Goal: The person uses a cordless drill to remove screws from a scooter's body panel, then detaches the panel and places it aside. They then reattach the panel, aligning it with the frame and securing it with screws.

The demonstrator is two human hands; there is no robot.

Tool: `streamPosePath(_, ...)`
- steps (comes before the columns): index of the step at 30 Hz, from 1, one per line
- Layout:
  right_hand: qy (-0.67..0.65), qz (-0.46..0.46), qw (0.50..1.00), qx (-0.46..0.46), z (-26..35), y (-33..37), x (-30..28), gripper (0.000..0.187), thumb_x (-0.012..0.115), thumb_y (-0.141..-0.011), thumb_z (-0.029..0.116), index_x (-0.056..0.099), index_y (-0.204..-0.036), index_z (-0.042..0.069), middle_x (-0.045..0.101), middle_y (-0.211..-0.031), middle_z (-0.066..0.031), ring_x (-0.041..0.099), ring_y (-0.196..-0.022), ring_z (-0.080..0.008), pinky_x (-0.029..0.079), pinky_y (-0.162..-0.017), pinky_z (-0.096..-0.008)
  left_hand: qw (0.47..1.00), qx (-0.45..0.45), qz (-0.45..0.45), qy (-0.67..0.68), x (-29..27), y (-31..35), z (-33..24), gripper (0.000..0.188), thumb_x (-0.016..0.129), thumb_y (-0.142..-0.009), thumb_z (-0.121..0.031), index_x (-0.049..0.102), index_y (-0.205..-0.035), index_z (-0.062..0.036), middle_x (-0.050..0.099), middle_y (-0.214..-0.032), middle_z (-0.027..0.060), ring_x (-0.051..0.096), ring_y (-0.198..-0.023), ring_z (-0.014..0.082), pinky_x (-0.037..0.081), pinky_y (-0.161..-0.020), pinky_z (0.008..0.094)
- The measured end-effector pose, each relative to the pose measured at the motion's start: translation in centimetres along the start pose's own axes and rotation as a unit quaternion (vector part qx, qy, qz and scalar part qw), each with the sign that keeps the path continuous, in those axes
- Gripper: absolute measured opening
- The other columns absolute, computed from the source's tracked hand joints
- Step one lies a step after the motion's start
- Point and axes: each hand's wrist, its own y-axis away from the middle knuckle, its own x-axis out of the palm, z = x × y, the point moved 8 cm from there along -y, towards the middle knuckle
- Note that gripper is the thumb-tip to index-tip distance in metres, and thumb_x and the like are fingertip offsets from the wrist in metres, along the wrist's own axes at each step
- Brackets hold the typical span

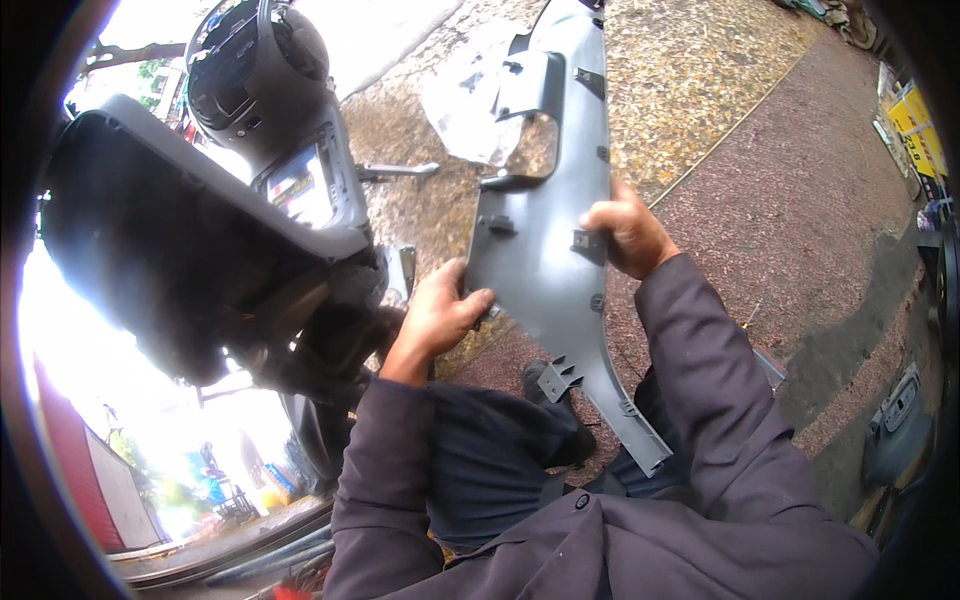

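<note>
Head view, left fingers and right fingers half-curled, gripping opposite edges of a gray panel

You hold one long grey plastic panel off the ground: tabbed face toward you, cutout at left near far end, narrow near end angling right.
</note>
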Motion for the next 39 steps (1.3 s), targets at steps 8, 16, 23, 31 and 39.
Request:
streamPosePath(8, -0.067, 0.014, 0.998, 0.002, -0.4, -0.5, 0.3, 0.049, 0.061, -0.079, 0.008, 0.049, -0.123, -0.009, 0.061, -0.104, -0.0134, 0.064, -0.091, -0.02, 0.054, -0.084, -0.0317, 0.999, -0.032, 0.018, -0.023, -0.4, 1.1, -1.1, 0.036, 0.072, -0.082, -0.018, 0.061, -0.106, 0.0069, 0.063, -0.083, 0.0112, 0.057, -0.073, 0.0147, 0.048, -0.067, 0.0307)
streamPosePath(16, -0.188, 0.086, 0.978, -0.023, -1.0, -1.7, 1.1, 0.051, 0.062, -0.089, 0.022, 0.048, -0.127, -0.009, 0.062, -0.113, -0.0166, 0.065, -0.102, -0.0239, 0.052, -0.094, -0.0347, 0.994, -0.05, 0.047, 0.085, 0.1, 1.5, 0.1, 0.031, 0.072, -0.088, -0.013, 0.057, -0.109, 0.005, 0.06, -0.087, 0.0018, 0.053, -0.072, 0.0066, 0.044, -0.062, 0.0235)
streamPosePath(23, -0.165, 0.067, 0.983, -0.036, -1.9, -2.2, -0.5, 0.049, 0.063, -0.09, 0.038, 0.057, -0.121, 0.001, 0.067, -0.107, -0.0113, 0.067, -0.092, -0.0198, 0.056, -0.081, -0.0329, 0.998, -0.028, 0.021, 0.05, 0.1, 1.6, -0.3, 0.042, 0.07, -0.084, -0.027, 0.061, -0.107, 0.007, 0.068, -0.095, 0.0192, 0.066, -0.084, 0.0256, 0.053, -0.075, 0.0369)
streamPosePath(31, -0.014, -0.088, 0.994, -0.064, -1.5, -3.3, -6.4, 0.028, 0.062, -0.085, 0.025, 0.065, -0.094, -0.001, 0.068, -0.087, -0.0079, 0.065, -0.073, -0.0177, 0.054, -0.066, -0.0286, 0.997, -0.035, -0.044, -0.059, -1.5, 2.2, -2.3, 0.057, 0.069, -0.087, -0.039, 0.057, -0.123, 0.0026, 0.07, -0.1, 0.0211, 0.068, -0.093, 0.031, 0.052, -0.084, 0.0395)
streamPosePath(39, 0.074, -0.19, 0.976, -0.083, 4.6, -2.2, -18.5, 0.01, 0.055, -0.075, 0.005, 0.054, -0.066, 0.008, 0.055, -0.068, -0.0002, 0.054, -0.061, -0.0148, 0.044, -0.06, -0.0303, 0.986, 0.04, -0.158, -0.023, -3.9, 3.6, -3.7, 0.059, 0.07, -0.085, -0.034, 0.054, -0.124, 0.0069, 0.069, -0.101, 0.0209, 0.068, -0.092, 0.0322, 0.053, -0.084, 0.0394)
